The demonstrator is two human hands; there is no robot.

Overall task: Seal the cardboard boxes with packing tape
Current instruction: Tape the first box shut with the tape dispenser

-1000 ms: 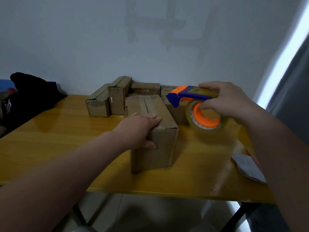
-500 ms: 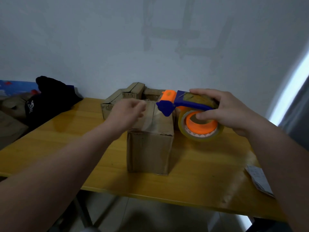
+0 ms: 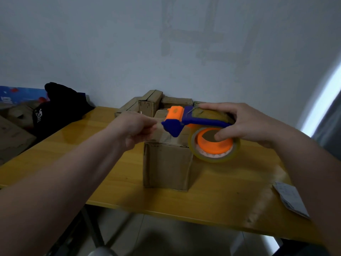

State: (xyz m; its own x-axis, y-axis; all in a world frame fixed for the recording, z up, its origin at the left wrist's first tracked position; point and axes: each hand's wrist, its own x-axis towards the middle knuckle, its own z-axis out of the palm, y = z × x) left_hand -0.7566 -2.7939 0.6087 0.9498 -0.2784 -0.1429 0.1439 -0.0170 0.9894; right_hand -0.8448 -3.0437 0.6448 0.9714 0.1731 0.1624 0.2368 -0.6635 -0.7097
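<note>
Your right hand (image 3: 252, 124) gripped the tape dispenser (image 3: 203, 123), the cardboard box (image 3: 166, 163) just below it; your left hand (image 3: 135, 130) curled beside the dispenser's nose, whether pinching tape unclear.

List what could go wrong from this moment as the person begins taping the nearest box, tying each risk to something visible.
1. Neither hand steadies the tall brown cardboard box: the left hand is at the nose of the blue-and-orange tape dispenser, which the right hand grips. A pull might slide or tip the box.
2. The left hand curls right beside that nose, where a cutter may sit; its fingers could get nicked.
</note>
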